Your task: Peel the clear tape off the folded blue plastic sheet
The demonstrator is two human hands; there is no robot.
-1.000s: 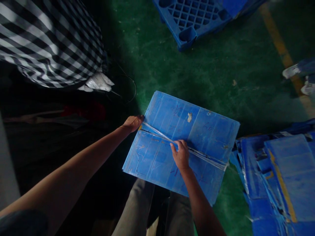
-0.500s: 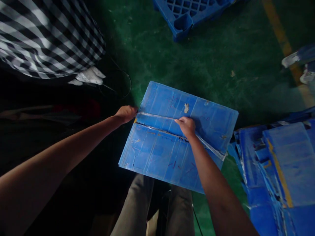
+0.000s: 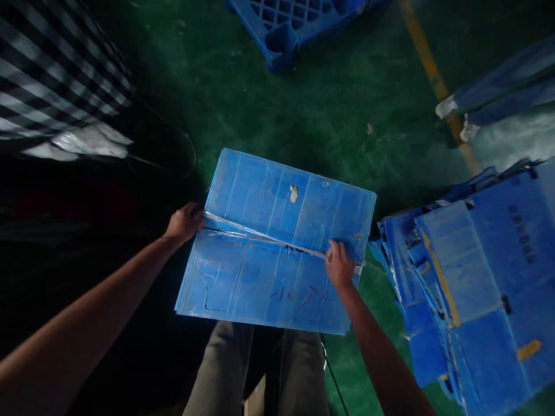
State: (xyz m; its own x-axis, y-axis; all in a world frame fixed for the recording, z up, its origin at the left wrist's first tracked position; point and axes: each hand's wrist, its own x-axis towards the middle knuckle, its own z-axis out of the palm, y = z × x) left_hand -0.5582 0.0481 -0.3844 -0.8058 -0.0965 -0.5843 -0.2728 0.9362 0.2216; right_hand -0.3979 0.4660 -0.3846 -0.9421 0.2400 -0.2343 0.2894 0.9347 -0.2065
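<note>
A flat, folded blue corrugated plastic box [image 3: 260, 277] lies in front of my legs, with a dark seam across its middle. A whitish clear plastic strand [image 3: 260, 236] runs over its top from the left edge toward the right. At the left edge, my left hand [image 3: 184, 222] is closed where the strand meets the side; the fingertips are partly hidden. My right hand [image 3: 340, 264] grips the strand near the right edge, fingers curled and resting against the blue surface.
Several folded blue plastic sheets [image 3: 477, 341] are piled on the right. A blue pallet [image 3: 281, 43] sits on the green floor [image 3: 303, 110] ahead. Someone in checked cloth [image 3: 65, 63] with a white glove [image 3: 87, 141] is at upper left; another person's legs [image 3: 507, 86] show at upper right.
My right hand has slid along the strand toward the box's right edge and lower. The strand now slants down across the seam. The whole view has shifted, moving the box left in frame.
</note>
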